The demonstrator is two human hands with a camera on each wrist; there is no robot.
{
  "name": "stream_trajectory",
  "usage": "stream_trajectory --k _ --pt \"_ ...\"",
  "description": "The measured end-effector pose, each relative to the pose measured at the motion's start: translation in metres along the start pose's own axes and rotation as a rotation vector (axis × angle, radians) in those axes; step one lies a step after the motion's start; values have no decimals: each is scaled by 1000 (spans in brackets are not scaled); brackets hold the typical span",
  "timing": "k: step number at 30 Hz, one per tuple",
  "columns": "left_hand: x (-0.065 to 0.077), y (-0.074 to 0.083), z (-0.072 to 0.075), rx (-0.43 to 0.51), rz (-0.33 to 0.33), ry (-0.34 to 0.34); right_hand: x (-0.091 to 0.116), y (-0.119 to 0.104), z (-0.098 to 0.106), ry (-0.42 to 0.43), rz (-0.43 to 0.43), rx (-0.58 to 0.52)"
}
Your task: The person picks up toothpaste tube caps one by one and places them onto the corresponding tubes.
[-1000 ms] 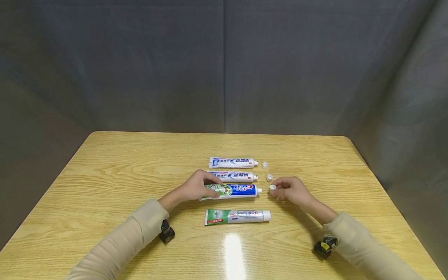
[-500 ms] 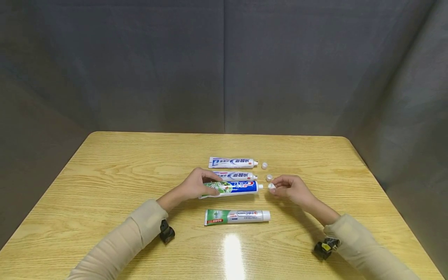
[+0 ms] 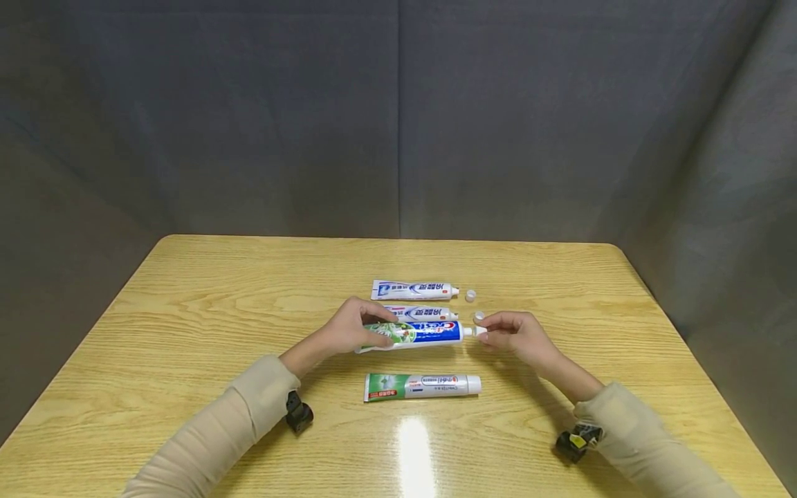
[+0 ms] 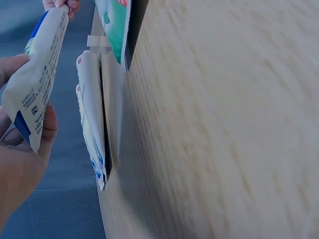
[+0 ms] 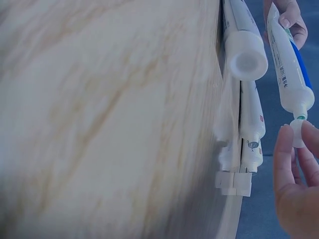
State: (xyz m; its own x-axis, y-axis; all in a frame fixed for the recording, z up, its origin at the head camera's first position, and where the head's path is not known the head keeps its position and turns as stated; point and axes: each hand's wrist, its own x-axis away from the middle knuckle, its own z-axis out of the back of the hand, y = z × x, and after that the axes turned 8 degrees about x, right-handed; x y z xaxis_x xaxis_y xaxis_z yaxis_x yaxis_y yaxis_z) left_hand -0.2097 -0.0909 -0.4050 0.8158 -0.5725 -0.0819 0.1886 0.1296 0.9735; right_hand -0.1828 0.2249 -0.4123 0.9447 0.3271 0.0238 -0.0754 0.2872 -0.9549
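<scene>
My left hand [image 3: 351, 328] grips a blue, green and white toothpaste tube [image 3: 436, 333] by its flat end, thumb on the near side. In the left wrist view the tube [image 4: 42, 69] is raised off the table, its printed white back showing. My right hand [image 3: 519, 339] pinches a small white cap [image 3: 480, 331] between thumb and fingertips. The cap is right at the tube's bare nozzle; in the right wrist view the cap [image 5: 298, 133] lines up with the nozzle mouth, a bit of green showing there.
Behind the held tube lie two white toothpaste tubes [image 3: 414, 290] without caps, their caps [image 3: 470, 295] standing just right of the nozzles. A capped green and silver toothpaste tube [image 3: 423, 386] lies nearer on the wooden table [image 3: 187, 311]. Dark cloth [image 3: 398, 124] hangs behind the table.
My left hand has lifted the toothpaste tube slightly and moved its nozzle right. The right hand has raised and turned the cap and brought it left to the nozzle.
</scene>
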Motion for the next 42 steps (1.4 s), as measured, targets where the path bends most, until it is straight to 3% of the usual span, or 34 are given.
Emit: stream_trajectory --k 6,16,28,42 --pt "0 0 -1 -4 -7 -2 -1 0 -4 3 19 -45" --pt "0 0 -3 -11 -34 6 1 -5 -11 57 31 -28" --pt "1 5 -2 -50 -32 33 1 -10 -14 39 -35 -78" --pt "1 5 -2 -45 -45 23 2 -14 -19 -1 -127 29"
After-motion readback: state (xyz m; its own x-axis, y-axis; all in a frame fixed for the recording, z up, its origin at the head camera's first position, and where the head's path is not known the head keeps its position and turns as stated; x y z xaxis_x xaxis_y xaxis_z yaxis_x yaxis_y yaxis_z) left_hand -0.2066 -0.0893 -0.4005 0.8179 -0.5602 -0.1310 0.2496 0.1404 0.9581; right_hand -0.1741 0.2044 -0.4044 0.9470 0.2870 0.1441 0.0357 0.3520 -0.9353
